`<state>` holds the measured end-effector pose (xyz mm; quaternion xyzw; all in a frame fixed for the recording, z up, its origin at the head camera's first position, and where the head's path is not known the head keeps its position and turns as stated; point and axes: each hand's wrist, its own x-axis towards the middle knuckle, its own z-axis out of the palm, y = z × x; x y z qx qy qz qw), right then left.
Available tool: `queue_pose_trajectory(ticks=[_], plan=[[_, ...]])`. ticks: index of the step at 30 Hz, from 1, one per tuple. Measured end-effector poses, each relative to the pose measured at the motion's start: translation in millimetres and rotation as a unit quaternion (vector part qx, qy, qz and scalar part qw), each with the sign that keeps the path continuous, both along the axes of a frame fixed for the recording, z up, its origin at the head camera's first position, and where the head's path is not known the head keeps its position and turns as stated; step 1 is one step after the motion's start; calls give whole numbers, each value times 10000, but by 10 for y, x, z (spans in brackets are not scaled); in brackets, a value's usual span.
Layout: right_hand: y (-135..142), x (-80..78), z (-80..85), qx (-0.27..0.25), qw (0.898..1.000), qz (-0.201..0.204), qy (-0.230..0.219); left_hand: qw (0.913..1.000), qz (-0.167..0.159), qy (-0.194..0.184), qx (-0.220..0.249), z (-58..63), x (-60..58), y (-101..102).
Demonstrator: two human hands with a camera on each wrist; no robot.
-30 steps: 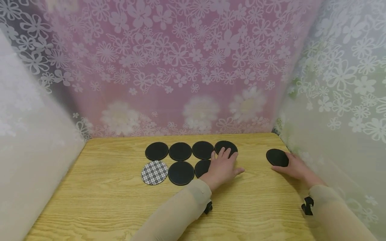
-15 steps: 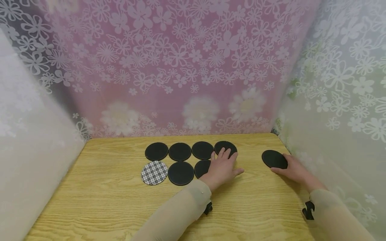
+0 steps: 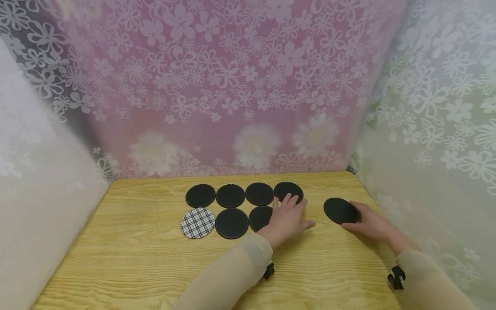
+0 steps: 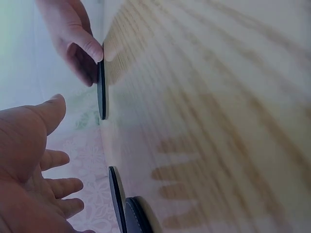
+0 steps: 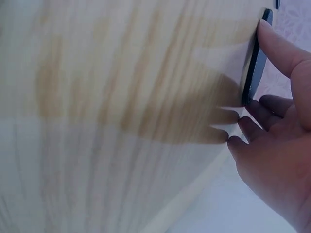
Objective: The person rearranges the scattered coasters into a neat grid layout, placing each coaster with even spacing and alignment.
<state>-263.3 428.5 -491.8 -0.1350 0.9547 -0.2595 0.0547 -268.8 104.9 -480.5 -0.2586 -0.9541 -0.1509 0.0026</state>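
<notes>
Several round black coasters lie in two rows on the wooden table, among them one at the back left [image 3: 200,196] and one in the front row [image 3: 231,223]. A black-and-white plaid coaster [image 3: 198,223] begins the front row at the left. My left hand [image 3: 286,218] is held over the right end of the rows with fingers spread, partly covering two black coasters; its palm shows apart from the table in the left wrist view. Further right, my right hand [image 3: 368,220] holds another black coaster [image 3: 341,211] by its near right edge, between thumb and fingers, low at the tabletop.
The pale wood table [image 3: 155,267] ends at a pink floral curtain [image 3: 232,107] behind. A pale floral curtain [image 3: 438,172] hangs close beside the right arm, and another [image 3: 42,181] stands at the left. Both sleeved wrists carry black camera mounts.
My right hand has moved left and slightly toward me with the black coaster, nearer to the rows. The left hand has stayed almost in place.
</notes>
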Motion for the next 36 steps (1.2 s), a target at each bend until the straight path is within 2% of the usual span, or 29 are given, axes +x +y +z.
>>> queue_pose_trajectory(ticks=[6,12,20,24,32,36], plan=[[-158,6,19,-191,9992,322,-106,10000,8,56,-17,-11,12,31],[-251,24,48,-198,9986,410,-255,9998,3,107,-175,-77,0,120],[-295,9,155,663,9977,53,-131,9985,103,324,-440,-84,27,302],[-322,-1,181,749,9969,-20,-229,9979,118,304,-556,-116,45,385],[-343,-7,175,548,9981,-3,-285,9959,479,145,-759,-147,60,514],[-336,-15,150,316,9985,27,-452,9946,702,39,-760,-166,46,564]])
